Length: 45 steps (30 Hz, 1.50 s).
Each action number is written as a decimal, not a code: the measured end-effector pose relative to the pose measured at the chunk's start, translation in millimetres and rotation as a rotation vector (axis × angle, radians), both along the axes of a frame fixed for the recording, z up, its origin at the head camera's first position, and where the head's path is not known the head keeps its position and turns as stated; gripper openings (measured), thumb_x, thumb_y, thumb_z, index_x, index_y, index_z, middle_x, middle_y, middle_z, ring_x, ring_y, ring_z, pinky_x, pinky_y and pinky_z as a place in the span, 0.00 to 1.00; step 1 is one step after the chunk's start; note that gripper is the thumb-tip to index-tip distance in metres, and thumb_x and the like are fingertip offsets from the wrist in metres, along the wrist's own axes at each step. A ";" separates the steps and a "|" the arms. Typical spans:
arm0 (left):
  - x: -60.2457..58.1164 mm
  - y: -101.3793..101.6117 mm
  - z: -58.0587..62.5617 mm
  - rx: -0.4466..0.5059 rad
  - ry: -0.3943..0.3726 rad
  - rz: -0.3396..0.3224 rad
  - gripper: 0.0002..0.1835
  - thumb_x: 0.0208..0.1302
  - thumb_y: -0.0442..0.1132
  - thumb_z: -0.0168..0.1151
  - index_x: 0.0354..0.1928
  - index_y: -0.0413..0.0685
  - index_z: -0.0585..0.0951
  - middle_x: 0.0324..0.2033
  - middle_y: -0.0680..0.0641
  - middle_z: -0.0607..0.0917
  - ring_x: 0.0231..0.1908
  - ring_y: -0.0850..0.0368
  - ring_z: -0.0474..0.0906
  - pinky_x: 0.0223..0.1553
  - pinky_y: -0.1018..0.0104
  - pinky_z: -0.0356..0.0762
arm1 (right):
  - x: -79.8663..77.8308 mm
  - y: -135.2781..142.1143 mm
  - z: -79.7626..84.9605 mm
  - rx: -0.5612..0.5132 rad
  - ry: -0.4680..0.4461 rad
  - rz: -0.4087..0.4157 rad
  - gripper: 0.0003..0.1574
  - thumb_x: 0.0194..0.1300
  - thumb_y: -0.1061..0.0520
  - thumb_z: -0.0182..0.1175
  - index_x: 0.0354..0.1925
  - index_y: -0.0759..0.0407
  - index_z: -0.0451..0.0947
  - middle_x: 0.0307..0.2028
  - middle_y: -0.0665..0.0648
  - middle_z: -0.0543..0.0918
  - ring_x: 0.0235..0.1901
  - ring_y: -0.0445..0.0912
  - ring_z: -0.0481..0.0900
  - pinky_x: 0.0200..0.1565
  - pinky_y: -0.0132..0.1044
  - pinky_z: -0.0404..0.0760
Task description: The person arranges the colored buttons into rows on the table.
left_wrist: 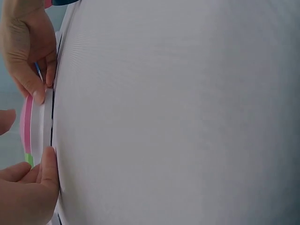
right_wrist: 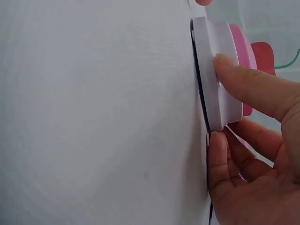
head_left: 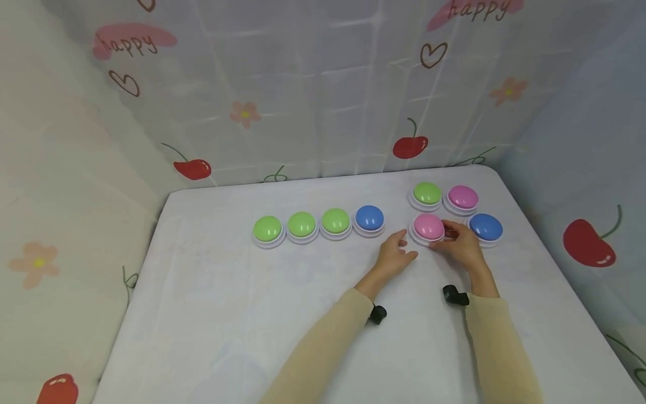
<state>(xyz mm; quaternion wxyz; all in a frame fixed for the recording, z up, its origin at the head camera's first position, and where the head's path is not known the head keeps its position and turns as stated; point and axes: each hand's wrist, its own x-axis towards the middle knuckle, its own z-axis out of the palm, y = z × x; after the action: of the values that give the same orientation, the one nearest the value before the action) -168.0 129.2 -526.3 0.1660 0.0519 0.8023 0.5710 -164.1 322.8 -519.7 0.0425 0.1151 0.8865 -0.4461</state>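
A pink push button with a white round base stands on the white table. My right hand holds its base from the right. In the right wrist view the thumb lies on the front of the base and the other fingers are at its side. Just left of the same button is my left hand, with its fingers spread and loosely extended. A left fingertip is close to the base in the left wrist view; whether it touches I cannot tell.
Left of the hands, three green buttons and a blue button form a row. Behind the held button stand a green button and another pink button. A second blue button is beside my right hand. A printed curtain hangs behind.
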 end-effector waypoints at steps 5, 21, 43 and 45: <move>-5.4 3.1 -2.9 -0.007 0.050 0.011 0.31 0.60 0.33 0.66 0.66 0.43 0.71 0.49 0.44 0.80 0.45 0.54 0.81 0.44 0.76 0.79 | 0.9 -4.7 -1.3 0.015 0.040 0.034 0.47 0.56 0.58 0.71 0.69 0.69 0.62 0.62 0.74 0.71 0.58 0.66 0.71 0.61 0.59 0.73; -0.8 -2.1 -2.7 -0.090 0.247 0.069 0.25 0.51 0.30 0.70 0.55 0.40 0.80 0.52 0.44 0.82 0.50 0.56 0.79 0.49 0.79 0.77 | 15.2 -15.3 8.2 -0.009 0.066 0.046 0.44 0.55 0.58 0.72 0.65 0.70 0.66 0.59 0.73 0.75 0.55 0.64 0.79 0.49 0.31 0.84; 26.3 -65.6 27.8 0.044 0.405 0.224 0.28 0.45 0.33 0.78 0.52 0.37 0.81 0.47 0.42 0.80 0.44 0.52 0.80 0.45 0.68 0.84 | 41.7 -86.5 38.3 -0.099 0.194 0.045 0.42 0.52 0.60 0.74 0.62 0.70 0.70 0.56 0.71 0.77 0.54 0.63 0.81 0.49 0.41 0.82; 29.7 -73.9 32.0 0.035 0.391 0.224 0.28 0.46 0.33 0.78 0.52 0.38 0.81 0.47 0.42 0.80 0.44 0.53 0.80 0.44 0.68 0.84 | 44.0 -94.1 37.9 -0.108 0.206 0.051 0.41 0.51 0.61 0.75 0.61 0.70 0.71 0.56 0.71 0.77 0.53 0.62 0.81 0.49 0.40 0.82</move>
<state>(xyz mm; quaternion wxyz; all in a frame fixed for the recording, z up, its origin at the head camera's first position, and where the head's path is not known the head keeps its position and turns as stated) -138.3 55.3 -494.3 -0.0580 0.0752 0.8100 0.5787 -120.1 228.7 -481.8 -0.0313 0.0433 0.8636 -0.5014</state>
